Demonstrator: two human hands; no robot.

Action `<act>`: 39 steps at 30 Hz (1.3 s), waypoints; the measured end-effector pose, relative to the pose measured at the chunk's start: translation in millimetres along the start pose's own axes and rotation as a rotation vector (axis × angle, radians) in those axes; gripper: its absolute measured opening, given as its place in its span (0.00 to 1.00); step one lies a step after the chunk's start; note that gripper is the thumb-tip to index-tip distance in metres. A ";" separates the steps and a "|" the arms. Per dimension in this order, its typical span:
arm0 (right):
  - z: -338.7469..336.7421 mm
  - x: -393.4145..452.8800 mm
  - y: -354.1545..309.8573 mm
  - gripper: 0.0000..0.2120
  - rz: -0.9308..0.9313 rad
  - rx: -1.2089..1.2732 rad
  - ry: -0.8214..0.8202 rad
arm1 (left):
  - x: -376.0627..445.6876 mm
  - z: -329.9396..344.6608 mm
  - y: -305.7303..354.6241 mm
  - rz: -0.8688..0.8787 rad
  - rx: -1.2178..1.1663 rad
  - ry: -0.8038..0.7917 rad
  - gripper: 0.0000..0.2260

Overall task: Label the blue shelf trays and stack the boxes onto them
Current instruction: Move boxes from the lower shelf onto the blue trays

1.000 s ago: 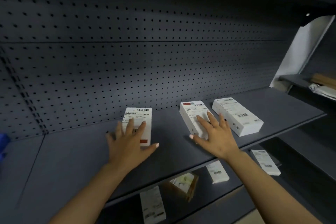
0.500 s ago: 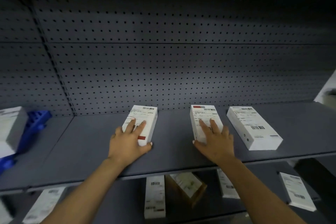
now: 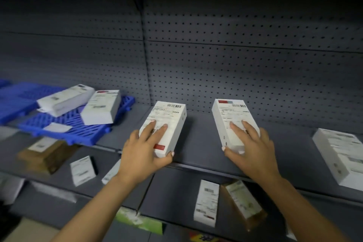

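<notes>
Two white labelled boxes lie on the grey shelf (image 3: 200, 143). My left hand (image 3: 144, 149) grips the left box (image 3: 169, 122) from its near end, fingers on top and thumb round its right side. The right box (image 3: 229, 118) is held the same way by my right hand (image 3: 253, 149), whose thumb hooks its near left corner. At the far left lies a blue slatted tray (image 3: 64, 125) carrying two more white boxes (image 3: 102, 107) and a small white label (image 3: 57, 127). A second blue tray (image 3: 17, 98) lies behind it.
Another white box (image 3: 341, 153) lies at the right end of the shelf. The lower shelf holds several white boxes (image 3: 206, 202), two brown boxes (image 3: 45, 155) and a green one (image 3: 137, 220). A dark pegboard wall (image 3: 235, 65) backs the shelf.
Both hands have slid their boxes leftward along the shelf and now clasp them with the thumbs. The view has swung left, bringing the blue trays and their boxes into sight.
</notes>
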State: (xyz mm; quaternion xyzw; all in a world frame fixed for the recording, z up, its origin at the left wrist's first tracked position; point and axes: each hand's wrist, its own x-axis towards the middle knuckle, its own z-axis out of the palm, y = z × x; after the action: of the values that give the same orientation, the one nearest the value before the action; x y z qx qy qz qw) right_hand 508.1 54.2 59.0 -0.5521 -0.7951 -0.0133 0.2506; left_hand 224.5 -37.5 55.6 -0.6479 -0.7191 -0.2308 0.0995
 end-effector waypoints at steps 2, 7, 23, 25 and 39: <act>2.6 2.3 -31.9 0.36 -0.043 0.036 -0.004 | -8.6 -16.4 -22.0 -0.015 0.021 0.035 0.35; 18.9 9.5 -108.1 0.36 -0.142 0.098 -0.032 | -26.8 -52.5 -88.1 -0.085 0.086 0.071 0.35; 94.7 58.0 -351.4 0.41 -0.164 0.155 -0.052 | -12.3 -120.6 -325.2 -0.123 0.085 0.075 0.37; 100.8 66.3 -364.5 0.41 -0.155 0.142 -0.061 | -3.3 -123.4 -338.9 -0.118 0.083 0.067 0.37; 134.6 136.6 -419.5 0.35 -0.166 0.085 -0.179 | 63.4 -116.9 -388.5 -0.160 0.109 0.027 0.38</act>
State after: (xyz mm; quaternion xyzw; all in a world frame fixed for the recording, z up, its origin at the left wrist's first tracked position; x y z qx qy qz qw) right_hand 49.1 49.7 105.1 -0.4725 -0.8570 0.0491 0.1997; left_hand -182.4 -56.2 106.9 -0.5789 -0.7785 -0.2074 0.1256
